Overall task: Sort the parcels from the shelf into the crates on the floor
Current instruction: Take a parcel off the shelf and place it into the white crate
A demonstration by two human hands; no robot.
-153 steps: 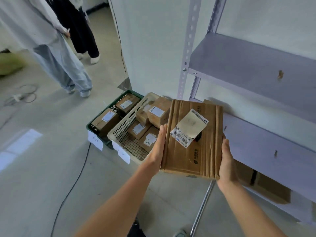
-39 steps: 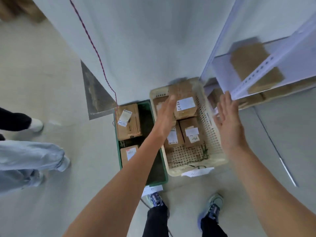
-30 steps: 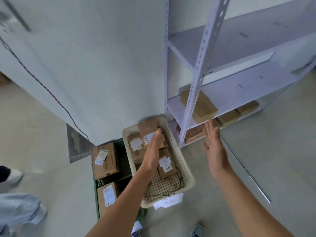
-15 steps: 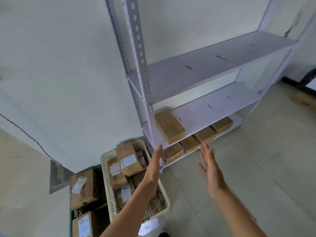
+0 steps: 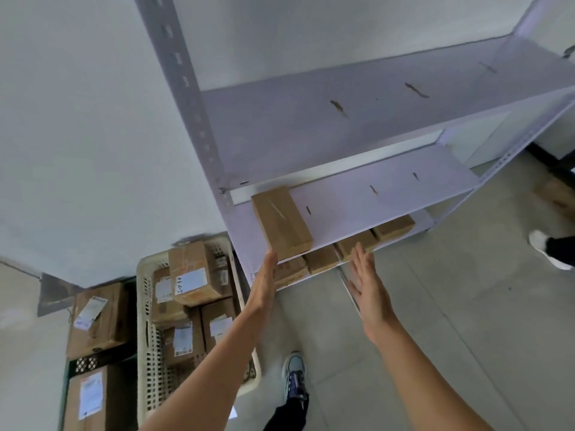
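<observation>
A brown cardboard parcel (image 5: 281, 222) lies on the middle board of the white metal shelf (image 5: 389, 194), near its front left corner. My left hand (image 5: 264, 284) reaches up with straight fingers, its tips at the parcel's near left corner. My right hand (image 5: 367, 284) is flat and empty, a little right of and below the parcel. More parcels (image 5: 354, 245) lie in a row on the bottom board. On the floor, a cream crate (image 5: 143, 337) holds several labelled parcels (image 5: 194, 283), and a green crate (image 5: 67, 377) beside it holds two.
A white wall panel (image 5: 93, 135) stands behind the crates, left of the shelf's upright post (image 5: 186, 98). My shoe (image 5: 294, 374) is on the tiled floor below my arms. Another person's white shoe (image 5: 547, 250) and a box (image 5: 557, 197) are at the far right.
I let go of the flat parcel I held five seconds ago. My view has swung up from the crates to the shelf, and both empty hands have risen toward the parcel on the middle board.
</observation>
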